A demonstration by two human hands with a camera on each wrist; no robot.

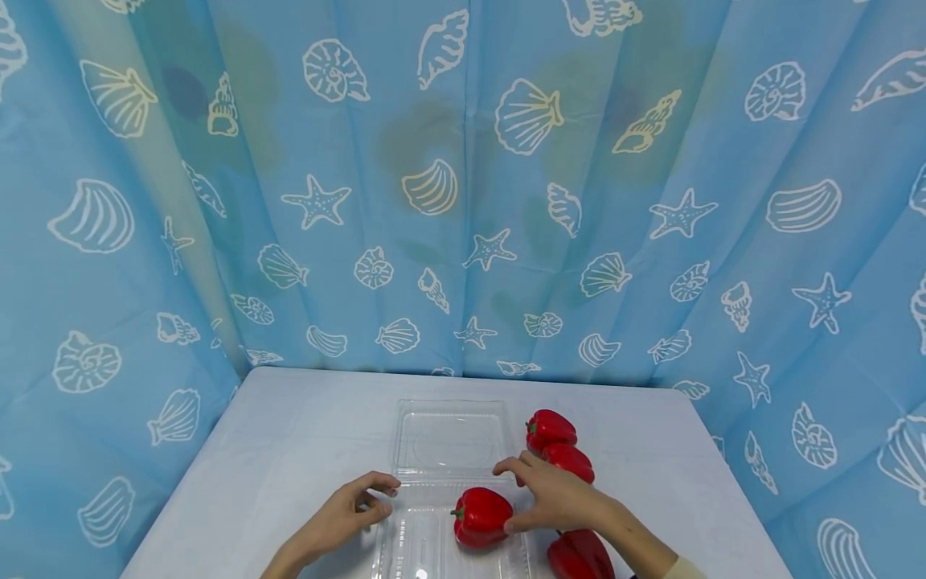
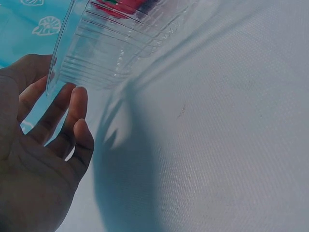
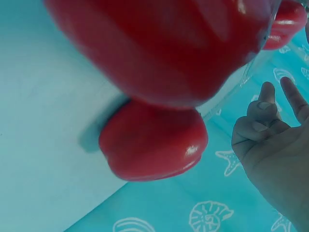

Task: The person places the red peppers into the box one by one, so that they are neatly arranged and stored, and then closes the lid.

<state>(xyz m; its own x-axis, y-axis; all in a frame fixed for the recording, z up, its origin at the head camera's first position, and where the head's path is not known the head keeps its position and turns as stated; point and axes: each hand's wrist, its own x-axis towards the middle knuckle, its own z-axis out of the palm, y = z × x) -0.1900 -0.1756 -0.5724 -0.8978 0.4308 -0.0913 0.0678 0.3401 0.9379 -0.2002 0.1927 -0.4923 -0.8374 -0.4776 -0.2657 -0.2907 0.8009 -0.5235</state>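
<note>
A clear plastic clamshell container [image 1: 421, 555] lies unfolded on the white table, its lid [image 1: 452, 434] toward the back. One red bell pepper [image 1: 481, 519] sits in the near half, green stem pointing left. Over the container's right side is my right hand [image 1: 557, 494], fingers spread and thumb by that pepper; whether they touch cannot be told. My left hand [image 1: 347, 515] hovers at the left edge with loosely bent fingers, holding nothing. In the left wrist view its fingertips [image 2: 79, 96] are near the clear rim [image 2: 60, 53].
Three more red peppers lie right of the container: one at the back [image 1: 551, 429], one just in front of it [image 1: 570, 461], partly behind my right hand, and one nearer [image 1: 582, 555], below my right forearm. A blue shell-print curtain [image 1: 463, 201] surrounds the table [image 1: 311, 418].
</note>
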